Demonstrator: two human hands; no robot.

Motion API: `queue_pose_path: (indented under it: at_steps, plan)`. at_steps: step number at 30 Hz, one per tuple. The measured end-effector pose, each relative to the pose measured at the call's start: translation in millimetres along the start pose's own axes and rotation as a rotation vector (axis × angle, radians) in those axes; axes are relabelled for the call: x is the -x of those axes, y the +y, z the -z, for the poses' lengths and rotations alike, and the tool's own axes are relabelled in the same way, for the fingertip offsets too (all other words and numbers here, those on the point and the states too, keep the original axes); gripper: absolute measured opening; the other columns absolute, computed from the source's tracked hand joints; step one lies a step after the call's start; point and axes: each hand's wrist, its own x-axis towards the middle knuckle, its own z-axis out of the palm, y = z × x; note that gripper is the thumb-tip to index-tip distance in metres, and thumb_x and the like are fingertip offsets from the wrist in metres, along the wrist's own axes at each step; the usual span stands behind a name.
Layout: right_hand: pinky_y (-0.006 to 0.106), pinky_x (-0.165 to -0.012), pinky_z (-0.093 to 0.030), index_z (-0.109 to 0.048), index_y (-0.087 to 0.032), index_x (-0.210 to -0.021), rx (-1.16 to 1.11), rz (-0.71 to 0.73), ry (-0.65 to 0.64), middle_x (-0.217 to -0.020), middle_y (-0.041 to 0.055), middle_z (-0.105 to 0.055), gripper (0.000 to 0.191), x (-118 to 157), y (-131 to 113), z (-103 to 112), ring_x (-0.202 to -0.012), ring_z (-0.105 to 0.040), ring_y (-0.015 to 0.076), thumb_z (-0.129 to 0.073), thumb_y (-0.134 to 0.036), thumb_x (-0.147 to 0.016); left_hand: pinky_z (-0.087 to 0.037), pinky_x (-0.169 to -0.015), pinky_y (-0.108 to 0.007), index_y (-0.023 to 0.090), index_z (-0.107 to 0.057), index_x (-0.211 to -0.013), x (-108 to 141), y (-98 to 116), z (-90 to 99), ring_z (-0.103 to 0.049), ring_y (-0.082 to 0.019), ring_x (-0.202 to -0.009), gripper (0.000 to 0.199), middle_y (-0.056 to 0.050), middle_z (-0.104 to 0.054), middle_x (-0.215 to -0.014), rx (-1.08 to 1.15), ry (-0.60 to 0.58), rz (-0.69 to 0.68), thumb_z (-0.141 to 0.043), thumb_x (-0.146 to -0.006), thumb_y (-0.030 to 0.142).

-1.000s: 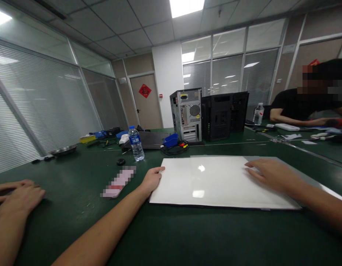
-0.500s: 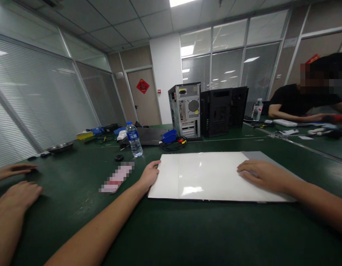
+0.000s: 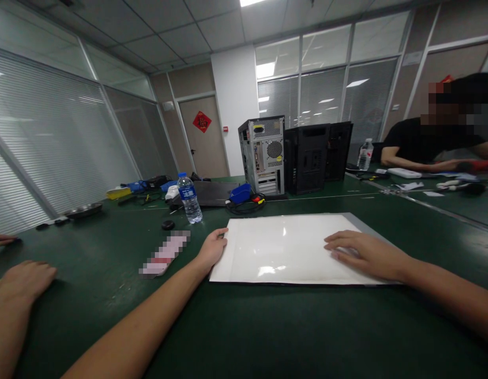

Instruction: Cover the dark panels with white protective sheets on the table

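Observation:
A glossy white sheet [image 3: 275, 247] lies on the green table in front of me, a little longer than the space between my hands. Under it, a grey layer [image 3: 360, 223] shows along the far right edge. My left hand [image 3: 212, 250] is closed on the sheet's left edge, thumb toward the far corner; its fingertips are partly hidden. Toward the right end, my right hand [image 3: 364, 255] rests on top of the sheet with its fingers stretched out and slightly apart.
A water bottle [image 3: 189, 199], a black round piece [image 3: 168, 225] and a blurred pink phone-like item [image 3: 165, 255] stand or lie left. Behind the sheet are an open computer case [image 3: 263, 155] and a blue part [image 3: 240, 193] with cables. Another person's hand [image 3: 28, 281] rests left; a person [image 3: 417, 139] sits right.
My right hand has moved left, and the white sheet's right end has shifted left with it. My left hand stays at the left edge. The other person's farther hand at left has drawn back.

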Motion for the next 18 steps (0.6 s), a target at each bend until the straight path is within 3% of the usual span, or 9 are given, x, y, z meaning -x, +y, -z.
queue_pose_path:
  at_steps: [5,10,18]
  plan:
    - [0.057,-0.105,-0.043,-0.061,-0.032,-0.135,-0.011,0.070,0.012,-0.142,0.0063,-0.054,0.052,0.4,-15.4,-9.4,-0.129,-0.050,0.0321,-0.046,-0.060,-0.094,-0.053,-0.080,-0.030,0.019,-0.067,-0.117,-2.7,-4.1,1.9,-0.071,-0.023,-0.090,0.047,-0.007,-0.075,-0.095,-0.001,-0.004,-0.013,-0.068,-0.072,0.006]
    - [0.057,-0.109,-0.038,-0.055,-0.035,-0.140,-0.018,0.119,-0.022,-0.147,0.0046,-0.050,0.054,0.4,-24.8,-14.2,-0.134,-0.046,0.0318,-0.048,-0.060,-0.093,-0.054,-0.088,-0.034,0.032,-0.065,-0.120,-5.5,-8.0,5.7,-0.068,-0.026,-0.107,0.052,-0.001,-0.077,-0.101,0.019,-0.074,0.009,-0.067,-0.074,0.007]
    - [0.057,-0.109,-0.038,-0.054,-0.036,-0.141,-0.025,0.156,-0.044,-0.148,0.0043,-0.049,0.052,2.2,-28.2,-12.0,-0.134,-0.045,0.0311,-0.049,-0.056,-0.094,-0.054,-0.093,-0.038,0.031,-0.067,-0.114,-8.2,-10.8,7.9,-0.065,-0.028,-0.115,0.044,0.000,-0.078,-0.100,0.030,-0.070,0.034,-0.064,-0.076,0.009]
